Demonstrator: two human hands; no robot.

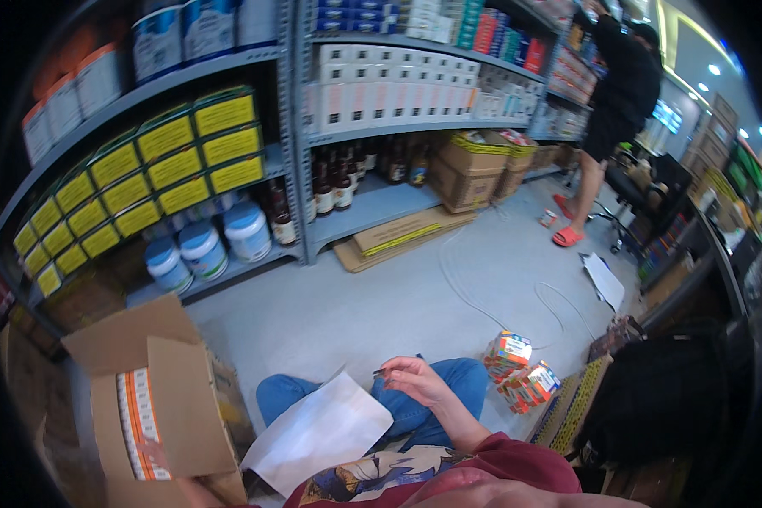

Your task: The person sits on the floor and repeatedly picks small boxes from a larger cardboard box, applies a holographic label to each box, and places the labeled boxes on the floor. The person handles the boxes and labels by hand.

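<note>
My left hand (154, 455) is inside an open cardboard carton (186, 405) on the left. Its fingers lie against a row of small orange-and-white boxes (135, 406), and a carton flap hides part of the wrist. My right hand (415, 381) is raised above my right leg, its fingers closed on a thin dark pen (378, 372) whose end sticks out to the left. Across my lap rests a white sheet of paper (326, 427), touched by neither hand.
Small colourful boxes (525, 377) stand on the floor to my right, beside a black bag (652, 398). Metal shelves (381, 203) with packages and bottles rise ahead. Flattened cardboard (398, 241) lies before them. A person (622, 93) stands at the far right, near a clipboard (603, 282).
</note>
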